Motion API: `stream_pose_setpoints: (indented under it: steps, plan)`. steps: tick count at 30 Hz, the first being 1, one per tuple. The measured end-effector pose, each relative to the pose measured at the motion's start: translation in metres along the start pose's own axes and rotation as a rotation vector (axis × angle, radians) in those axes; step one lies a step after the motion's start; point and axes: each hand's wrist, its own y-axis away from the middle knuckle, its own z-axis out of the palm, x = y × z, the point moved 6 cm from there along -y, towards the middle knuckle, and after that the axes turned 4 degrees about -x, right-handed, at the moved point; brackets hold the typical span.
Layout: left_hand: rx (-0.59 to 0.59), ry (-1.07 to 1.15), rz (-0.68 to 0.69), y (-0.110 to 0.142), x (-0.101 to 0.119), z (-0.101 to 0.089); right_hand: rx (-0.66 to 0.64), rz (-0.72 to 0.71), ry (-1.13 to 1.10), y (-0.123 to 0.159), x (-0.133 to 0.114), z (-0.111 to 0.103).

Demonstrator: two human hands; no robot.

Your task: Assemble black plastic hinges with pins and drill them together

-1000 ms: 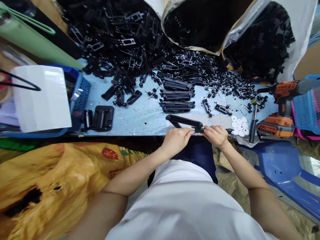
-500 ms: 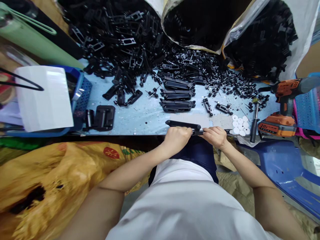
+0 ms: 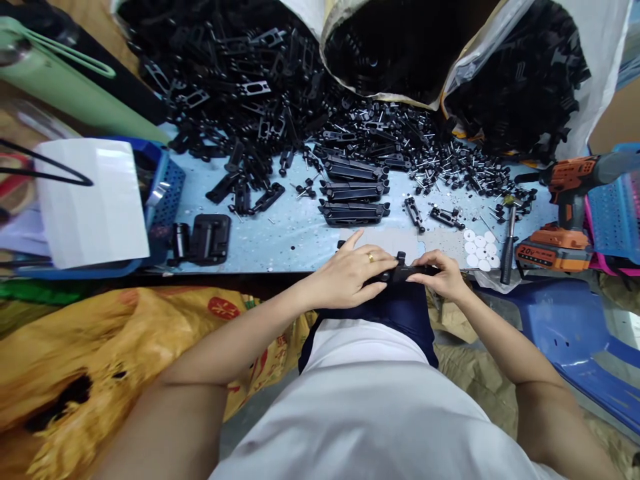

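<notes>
At the table's front edge, my left hand (image 3: 353, 270) lies over one end of a black plastic bracket (image 3: 400, 272), with fingers along its top and thumb below; a ring is on one finger. My right hand (image 3: 443, 275) pinches the bracket's other end between thumb and fingers. A short black tab sticks up from the piece between the hands. Much of the bracket is hidden by my fingers. Just beyond, several similar long black assemblies (image 3: 354, 213) lie stacked in rows. Two small black arms with knobs (image 3: 447, 217) rest to their right.
Heaps of black parts (image 3: 245, 87) and loose screws (image 3: 440, 153) cover the back, before open sacks. On the right are white discs (image 3: 481, 251), a hammer (image 3: 509, 247) and an orange cordless drill (image 3: 565, 213). A blue basket (image 3: 167, 187) and black mount (image 3: 211, 239) are at left.
My left hand has gone from a closed grip to stretched fingers over the bracket. The bracket has turned, so a tab now stands up. My right hand has shifted slightly right and closer to me.
</notes>
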Motion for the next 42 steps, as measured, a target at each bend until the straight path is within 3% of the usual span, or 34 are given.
stream_pose_setpoints:
  steps: [4,6,8,11,13,16,18,22,27,31,37,42]
  plan:
    - [0.023,-0.011,-0.001,-0.003,0.003,-0.005,-0.018,0.027,-0.011,-0.003,-0.001,-0.005]
    - [0.091,-0.014,0.041,-0.003,0.007,-0.006,-0.024,0.059,-0.039,-0.005,0.000,-0.007]
    - [0.302,-0.001,0.095,0.003,0.014,-0.010,-0.015,0.130,-0.110,-0.006,0.006,-0.010]
    - [0.647,0.084,0.283,0.020,0.037,-0.006,0.011,0.259,-0.312,-0.009,0.018,-0.012]
    - [0.732,0.211,0.313,0.022,0.046,0.008,0.011,0.332,-0.450,-0.012,0.026,-0.010]
    - [0.723,0.550,0.012,0.008,0.032,0.035,-0.018,0.414,-0.561,-0.015,0.032,-0.001]
    - [0.638,0.761,-0.163,-0.006,0.022,0.053,-0.046,0.443,-0.586,-0.016,0.034,0.007]
    - [0.484,0.916,-0.306,-0.023,0.010,0.064,-0.072,0.449,-0.607,-0.016,0.035,0.018]
    - [0.424,1.132,-0.416,-0.023,0.000,0.069,-0.061,0.457,-0.610,-0.012,0.037,0.020]
    - [0.588,1.199,-0.488,-0.020,-0.006,0.074,-0.034,0.503,-0.640,-0.009,0.038,0.021]
    - [0.905,1.100,-0.515,-0.011,-0.008,0.078,-0.046,0.545,-0.684,-0.008,0.035,0.025]
    - [0.994,1.005,-0.481,-0.002,-0.008,0.078,-0.100,0.583,-0.750,-0.006,0.033,0.030]
